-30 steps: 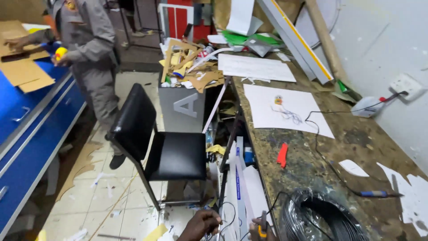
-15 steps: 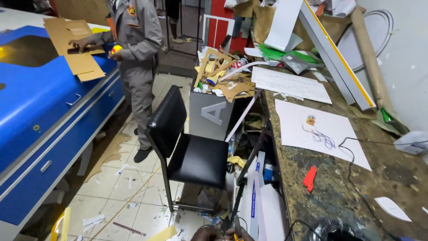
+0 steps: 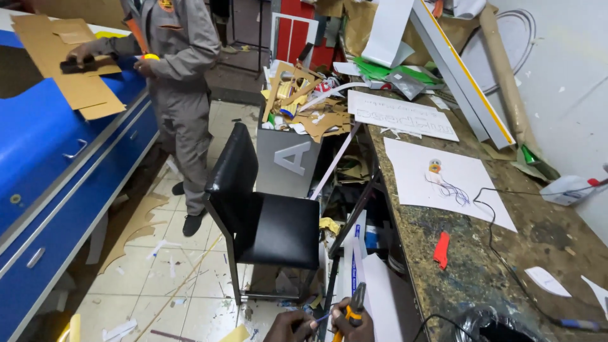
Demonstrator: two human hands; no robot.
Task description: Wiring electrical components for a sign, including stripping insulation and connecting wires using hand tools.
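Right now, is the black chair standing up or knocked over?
Standing up. The black chair has its legs on the tiled floor, its seat level and its backrest rising above, beside the workbench.

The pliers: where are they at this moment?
In the head view, the pliers stand at the bottom edge, centre, held in the right hand, beside the left hand, below the black chair.

Black chair blocks left; workbench crowds right.
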